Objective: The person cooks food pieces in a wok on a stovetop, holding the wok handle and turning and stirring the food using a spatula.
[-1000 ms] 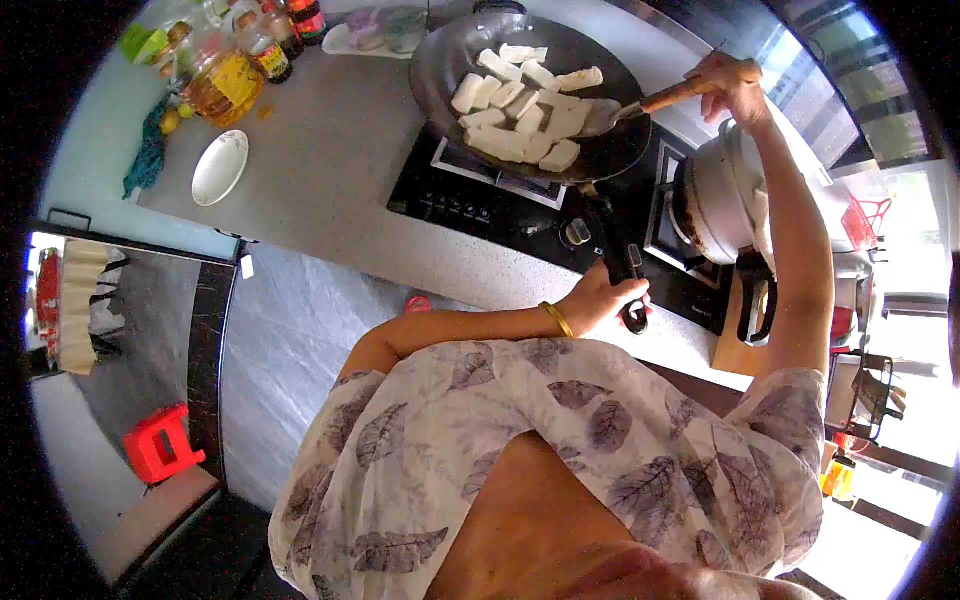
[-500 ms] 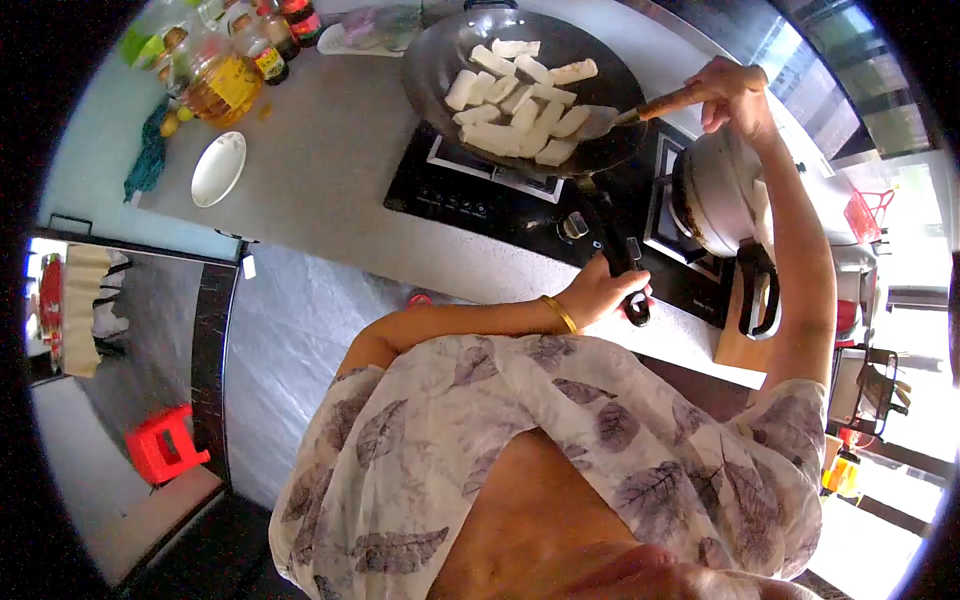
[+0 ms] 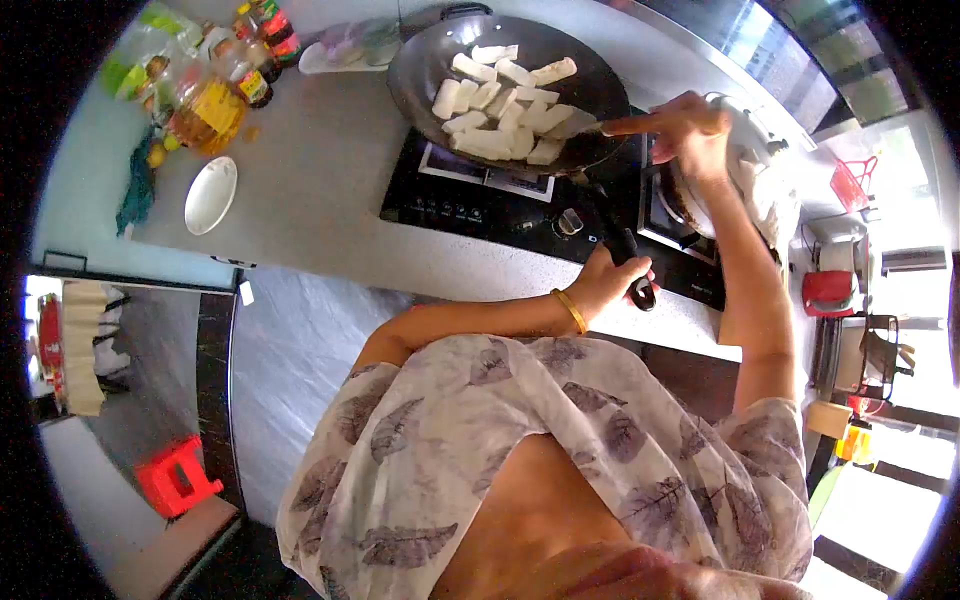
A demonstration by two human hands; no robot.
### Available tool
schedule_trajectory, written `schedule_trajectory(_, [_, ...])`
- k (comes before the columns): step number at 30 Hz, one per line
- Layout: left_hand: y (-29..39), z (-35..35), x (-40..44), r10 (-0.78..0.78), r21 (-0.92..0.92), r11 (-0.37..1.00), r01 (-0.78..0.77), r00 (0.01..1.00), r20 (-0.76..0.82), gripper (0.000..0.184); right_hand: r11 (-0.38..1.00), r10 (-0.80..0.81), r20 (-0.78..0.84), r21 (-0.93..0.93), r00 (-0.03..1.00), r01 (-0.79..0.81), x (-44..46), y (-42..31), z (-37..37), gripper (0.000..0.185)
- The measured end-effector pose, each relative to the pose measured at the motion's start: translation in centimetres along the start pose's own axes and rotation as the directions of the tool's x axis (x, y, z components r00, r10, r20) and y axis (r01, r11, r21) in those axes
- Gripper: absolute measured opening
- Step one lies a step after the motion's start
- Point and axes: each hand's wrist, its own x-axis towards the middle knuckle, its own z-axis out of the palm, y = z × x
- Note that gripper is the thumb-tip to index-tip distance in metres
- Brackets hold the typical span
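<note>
Nearest: one leaf-print shirt (image 3: 410, 470), on the wearer; one yellow bracelet (image 3: 570, 310), left wrist. Next: one black hob (image 3: 430, 200), two burners; one pot (image 3: 703, 208) on the right-hand burner, partly blocked from sight by the right forearm. Left on the counter (image 3: 310, 170): one pale oval dish (image 3: 211, 195); beyond it, one large bottle of amber liquid (image 3: 212, 115) with smaller bottles behind (overlapping, so not counted).

Hands, two. Left hand (image 3: 608, 283): fingers wrapped around the black wok handle (image 3: 619, 238). Right hand (image 3: 692, 130): gripping one spatula (image 3: 630, 126) by its wooden handle, blade inside the wok at its right side, against the pieces.

Wok, one (image 3: 590, 80): dark, wide, on the left-hand burner, a small loop at its far rim. Contents: about sixteen white pieces (image 3: 482, 145), oblong and block-like, some overlapping, smooth-faced; the farthest on the right shows a brownish tint.
</note>
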Motion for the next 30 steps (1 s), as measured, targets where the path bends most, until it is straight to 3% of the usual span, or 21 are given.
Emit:
schedule_trajectory(3, [-0.2,0.3,-0.1,0.019,-0.036,0.999,-0.02,0.999,-0.034,0.017,0.999,-0.037,-0.087,0.0,0.996,0.037,-1.8,0.8,2.9,0.014])
schedule_trajectory(4, [-0.1,0.0,0.2,0.024,-0.022,1.0,-0.023,0.999,0.031,0.019,0.998,0.066,-0.086,0.031,0.994,-0.063,-2.5,-0.1,3.5,0.02])
schedule_trajectory(7, [-0.1,0.1,-0.1,0.005,-0.038,0.999,-0.005,1.0,-0.01,0.02,0.98,-0.131,-0.019,-0.156,0.991,0.126,-2.8,0.7,2.8,0.019])
schedule_trajectory(8, [-0.2,0.2,0.0,0.006,-0.062,0.998,-0.006,1.0,-0.011,0.02,0.993,0.008,-0.056,-0.117,0.998,-0.015,-3.0,0.6,2.9,0.018])
schedule_trajectory(11, [-0.4,0.2,0.1,0.0,-0.076,0.997,-0.001,1.0,-0.012,0.02,0.994,0.027,-0.151,-0.102,0.988,-0.043,-3.3,1.0,3.8,0.018])
schedule_trajectory(13, [0.1,0.0,-0.2,-0.002,0.005,1.0,0.002,1.0,0.001,0.02,0.996,0.081,-0.077,-0.014,0.994,-0.083,-2.3,1.9,2.7,0.019])
schedule_trajectory(14, [0.5,0.2,-0.4,-0.023,-0.014,1.0,0.022,0.999,-0.034,0.02,0.995,0.099,-0.114,0.02,0.989,-0.098,-1.9,1.0,2.2,0.018])
schedule_trajectory(15, [0.4,0.1,-0.3,-0.017,-0.026,1.0,0.016,1.0,-0.02,0.02,0.989,0.122,-0.094,-0.072,0.988,-0.129,-1.4,-0.5,1.2,0.016])
schedule_trajectory(17, [-0.1,-0.2,-0.1,-0.002,-0.061,0.998,0.003,1.0,0.006,0.019,0.984,0.169,0.039,-0.058,0.985,-0.167,1.4,0.5,-2.1,0.015])
schedule_trajectory(24, [0.2,0.0,0.0,0.032,-0.013,0.999,-0.032,0.999,-0.007,0.023,0.987,0.079,0.186,-0.155,0.979,-0.05,6.1,0.3,-3.8,0.018])
schedule_trajectory(30, [-0.3,-0.6,0.3,0.016,-0.063,0.998,-0.013,0.998,0.055,0.025,0.994,0.099,0.301,-0.077,0.948,-0.079,9.4,2.9,-5.6,0.022])
